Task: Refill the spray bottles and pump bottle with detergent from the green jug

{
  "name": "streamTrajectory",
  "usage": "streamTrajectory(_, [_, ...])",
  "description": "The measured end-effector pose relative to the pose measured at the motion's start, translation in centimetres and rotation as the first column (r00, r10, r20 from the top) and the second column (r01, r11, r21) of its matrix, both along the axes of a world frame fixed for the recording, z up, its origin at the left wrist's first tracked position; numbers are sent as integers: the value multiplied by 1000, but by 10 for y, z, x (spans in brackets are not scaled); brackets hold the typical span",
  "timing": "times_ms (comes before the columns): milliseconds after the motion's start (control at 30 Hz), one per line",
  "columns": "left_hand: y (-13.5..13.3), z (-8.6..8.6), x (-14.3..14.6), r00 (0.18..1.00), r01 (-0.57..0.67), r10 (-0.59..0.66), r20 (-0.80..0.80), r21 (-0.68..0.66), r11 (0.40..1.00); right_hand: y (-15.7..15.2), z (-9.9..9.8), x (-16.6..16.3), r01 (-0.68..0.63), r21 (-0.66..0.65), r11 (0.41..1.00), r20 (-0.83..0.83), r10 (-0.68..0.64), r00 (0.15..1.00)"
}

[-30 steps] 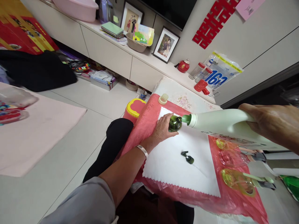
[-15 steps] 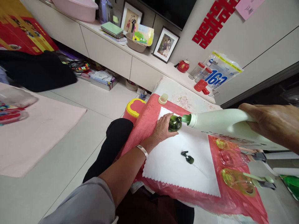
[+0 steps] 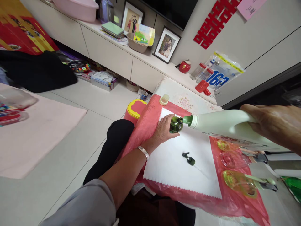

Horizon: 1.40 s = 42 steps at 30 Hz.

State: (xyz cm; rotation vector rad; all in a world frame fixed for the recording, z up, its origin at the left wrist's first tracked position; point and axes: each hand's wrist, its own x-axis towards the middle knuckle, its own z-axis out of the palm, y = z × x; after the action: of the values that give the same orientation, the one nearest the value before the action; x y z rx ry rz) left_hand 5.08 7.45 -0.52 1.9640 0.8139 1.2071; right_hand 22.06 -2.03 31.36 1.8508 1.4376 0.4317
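My left hand (image 3: 166, 128) is wrapped round a dark green glass bottle (image 3: 176, 124), its open neck turned toward the right. From the right, my right hand (image 3: 274, 122) grips the handle of a large pale green jug (image 3: 218, 121), which is tilted nearly level. The jug's green spout (image 3: 187, 120) points at the bottle's neck, very close to it; whether liquid is flowing I cannot tell. A dark green pump head (image 3: 189, 159) with a clear tube lies on the white scalloped mat (image 3: 164, 163). The pale jug cap (image 3: 164, 99) sits at the mat's far corner.
Red plastic sheeting (image 3: 150, 110) covers the table under the mat. Along the right edge lie a pink spray bottle (image 3: 232, 159) and a yellow spray bottle (image 3: 237, 182). A red and yellow stool (image 3: 135, 110) stands left of the table. Behind is a low cabinet (image 3: 108, 56).
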Motion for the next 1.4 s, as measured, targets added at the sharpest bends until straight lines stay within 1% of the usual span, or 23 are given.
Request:
streamTrajectory(400, [1, -2, 1, 1000, -4, 4, 2, 29, 1000, 0, -1, 0, -15, 12, 1000, -1, 15, 1000])
streamTrajectory(600, [1, -2, 1, 1000, -4, 4, -2, 16, 1000, 0, -1, 0, -16, -7, 1000, 3, 16, 1000])
streamTrajectory(1000, [1, -2, 1, 1000, -5, 6, -2, 18, 1000, 0, 1, -1, -41, 17, 999, -26, 41, 999])
streamTrajectory(1300, [0, -2, 0, 1000, -4, 4, 0, 24, 1000, 2, 2, -3, 8, -14, 1000, 9, -7, 1000])
streamTrajectory(1400, [0, -2, 0, 1000, -4, 4, 0, 25, 1000, 2, 2, 0, -19, -15, 1000, 16, 19, 1000])
